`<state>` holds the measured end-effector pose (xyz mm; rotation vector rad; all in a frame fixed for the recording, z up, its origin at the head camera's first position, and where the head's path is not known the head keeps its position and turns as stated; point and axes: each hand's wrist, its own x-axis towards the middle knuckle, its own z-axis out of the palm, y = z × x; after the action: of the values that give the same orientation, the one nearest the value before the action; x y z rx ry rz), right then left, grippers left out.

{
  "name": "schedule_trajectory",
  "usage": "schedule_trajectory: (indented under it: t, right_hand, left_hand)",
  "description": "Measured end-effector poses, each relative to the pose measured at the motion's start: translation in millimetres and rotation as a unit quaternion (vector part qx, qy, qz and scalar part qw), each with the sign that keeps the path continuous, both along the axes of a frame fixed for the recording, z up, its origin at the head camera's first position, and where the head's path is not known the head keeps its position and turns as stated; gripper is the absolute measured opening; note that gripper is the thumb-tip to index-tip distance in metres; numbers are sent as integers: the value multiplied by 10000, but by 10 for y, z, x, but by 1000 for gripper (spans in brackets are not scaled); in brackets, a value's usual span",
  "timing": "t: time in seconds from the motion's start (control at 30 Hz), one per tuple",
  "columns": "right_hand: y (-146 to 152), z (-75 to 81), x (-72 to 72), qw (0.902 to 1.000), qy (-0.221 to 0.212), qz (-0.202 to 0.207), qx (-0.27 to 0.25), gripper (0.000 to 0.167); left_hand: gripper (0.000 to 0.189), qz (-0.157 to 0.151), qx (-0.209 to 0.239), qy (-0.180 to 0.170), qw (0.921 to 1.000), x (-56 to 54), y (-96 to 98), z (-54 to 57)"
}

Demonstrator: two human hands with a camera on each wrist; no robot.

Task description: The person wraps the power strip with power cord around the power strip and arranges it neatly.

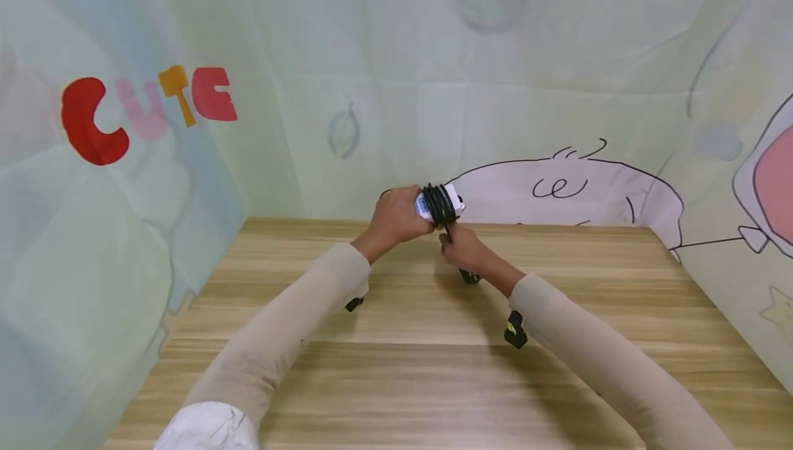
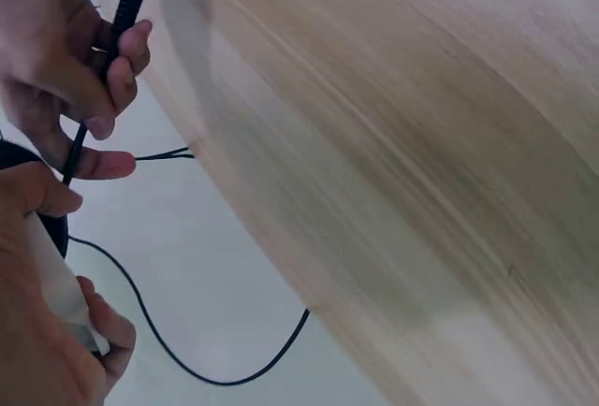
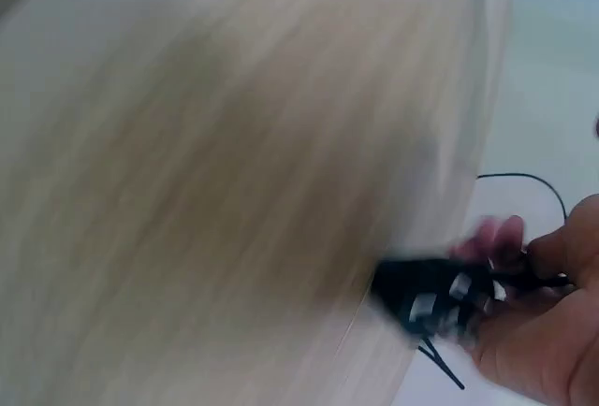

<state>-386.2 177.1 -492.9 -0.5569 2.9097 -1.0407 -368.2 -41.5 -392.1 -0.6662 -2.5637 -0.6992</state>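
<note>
My left hand (image 1: pixel 396 216) grips a white block-shaped device (image 1: pixel 456 199) with a blue patch, held up over the table's far edge. Several turns of black cord (image 1: pixel 440 204) are wound round its middle. Just below and to the right, my right hand (image 1: pixel 466 249) pinches the cord's free end close to a black plug (image 3: pixel 435 296). Pale metal prongs show on that plug, blurred in the right wrist view. In the left wrist view, a straight stretch of cord (image 2: pixel 79 144) runs from the pinching fingers to the device, which the left fingers partly hide.
A wood-grain table (image 1: pixel 396 381) spreads below both forearms. Fabric walls with cartoon prints (image 1: pixel 403 92) close it in at the back and sides. Small black pieces (image 1: pixel 515 329) hang under the sleeves. A thin black wire (image 2: pixel 140 303) loops beyond the table edge.
</note>
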Motion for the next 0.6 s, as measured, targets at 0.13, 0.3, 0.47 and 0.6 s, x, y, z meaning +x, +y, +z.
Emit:
schedule_trajectory:
  t: [0.13,0.3,0.47,0.6]
  right_hand:
    - [-101,161,205,9989,-361,252,-173,34]
    - [-212,490,563,9943,-944,313,-380,43]
    - [-177,298,507,9962,-773,211,346,58]
    - [-42,-15,277,9931,-626,354,930,38]
  left_hand:
    - [50,250,38,-187,9995,-26,6,-28]
    - [53,396,-241,-429,9980,117,45,62]
    - [52,486,-457,-695,9953,-43,13,-135]
    - [52,600,-821,-828,9914,-194,15,-328]
